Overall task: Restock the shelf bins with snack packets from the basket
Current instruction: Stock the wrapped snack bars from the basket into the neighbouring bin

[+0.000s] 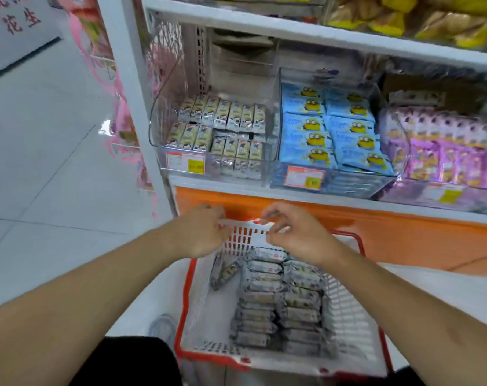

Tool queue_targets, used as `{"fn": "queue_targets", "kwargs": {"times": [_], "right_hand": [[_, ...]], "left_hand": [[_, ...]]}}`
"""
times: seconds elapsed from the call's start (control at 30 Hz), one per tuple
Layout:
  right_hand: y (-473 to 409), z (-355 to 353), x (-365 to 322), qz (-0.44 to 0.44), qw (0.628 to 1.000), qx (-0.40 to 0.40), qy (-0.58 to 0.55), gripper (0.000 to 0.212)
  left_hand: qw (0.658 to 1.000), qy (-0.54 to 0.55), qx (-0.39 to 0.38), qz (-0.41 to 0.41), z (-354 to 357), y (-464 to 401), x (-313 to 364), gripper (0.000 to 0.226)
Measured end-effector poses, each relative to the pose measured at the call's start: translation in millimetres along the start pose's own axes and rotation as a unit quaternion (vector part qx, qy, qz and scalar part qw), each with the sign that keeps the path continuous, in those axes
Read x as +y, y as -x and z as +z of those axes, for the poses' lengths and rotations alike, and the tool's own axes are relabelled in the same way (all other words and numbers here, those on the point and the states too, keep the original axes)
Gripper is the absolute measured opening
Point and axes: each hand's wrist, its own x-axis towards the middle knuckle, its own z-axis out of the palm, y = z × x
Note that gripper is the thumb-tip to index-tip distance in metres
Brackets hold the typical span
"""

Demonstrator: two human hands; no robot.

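White shop floor runs off to my left, and straight ahead stands a shelf (pixel 292 30) with clear bins along it. I see the left bin (pixel 164 118) part-filled with grey-and-cream packets (pixel 222 126), the middle bin (pixel 298 176) stacked with blue packets (pixel 334 126), and purple ones (pixel 443 151) further right. Below, a white basket (pixel 208 316) with a red rim sits near the shelf foot, holding two neat rows of snacks (pixel 281 302) that look like a match for the left bin's stock.

Both hands hover over the basket's far rim. My left hand (pixel 203 232) has its fingers curled at the rim, and my right hand (pixel 295 235) has fingers bent with thumb and forefinger close together; whether either is pinching the rim or a thin white handle I cannot tell, the picture being blurred there. Neither holds a packet.

I judge this to be a setting-up step: the basket being positioned or its handle cleared before picking. Next I would reach down into the rows, grip a handful, and lift it into the left bin's open top, keeping the packets upright like the ones there.
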Motion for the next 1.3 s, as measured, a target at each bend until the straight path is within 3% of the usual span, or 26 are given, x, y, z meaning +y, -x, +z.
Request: {"fn": "queue_targets", "kwargs": {"times": [0.07, 0.13, 0.3, 0.4, 0.5, 0.7, 0.9, 1.0, 1.1, 1.2, 1.3], "right_hand": [[4.7, 24.6, 48.0, 0.087, 0.995, -0.056, 0.017, 0.025], [9.4, 49.5, 89.3, 0.124, 0.984, -0.097, 0.078, 0.022], [5.6, 91.0, 137.9, 0.154, 0.967, -0.137, 0.148, 0.056], [-4.6, 112.2, 149.8, 0.177, 0.959, -0.163, 0.15, 0.053], [-9.8, 130.9, 159.1, 0.19, 0.955, -0.133, 0.187, 0.055], [-14.6, 139.2, 161.3, 0.182, 0.954, -0.095, 0.218, 0.032], [-3.4, 117.3, 145.2, 0.122, 0.965, -0.075, 0.219, 0.032], [-1.6, 97.1, 111.9, 0.081, 0.977, -0.061, 0.185, 0.03], [-3.9, 65.6, 64.3, 0.023, 0.984, -0.05, 0.172, 0.042], [-2.6, 22.5, 9.5, -0.058, 0.979, -0.043, 0.189, 0.051], [9.1, -22.0, -39.3, -0.129, 0.974, -0.025, 0.186, 0.052]], "left_hand": [[0.996, -0.016, -0.071, -0.058, 34.9, -4.0, -10.0, 0.066], [0.987, -0.015, -0.091, -0.129, 69.7, -7.8, -21.8, 0.086], [0.971, 0.047, -0.06, -0.226, 134.8, -23.6, -37.3, 0.123], [0.966, 0.059, -0.05, -0.247, 143.8, -32.0, -39.0, 0.131], [0.963, 0.065, -0.063, -0.254, 145.0, -36.9, -41.5, 0.132], [0.966, 0.04, -0.057, -0.248, 146.9, -37.9, -41.9, 0.129], [0.963, 0.069, -0.073, -0.251, 140.8, -35.7, -42.7, 0.125], [0.966, 0.06, -0.063, -0.245, 125.0, -28.2, -39.3, 0.11], [0.984, 0.003, 0.038, -0.174, 83.1, -23.4, -20.2, 0.078], [0.989, 0.113, -0.024, -0.092, 21.0, -19.0, 8.2, 0.051], [0.948, 0.293, -0.121, -0.038, -22.4, -2.0, 33.3, 0.045]]}}
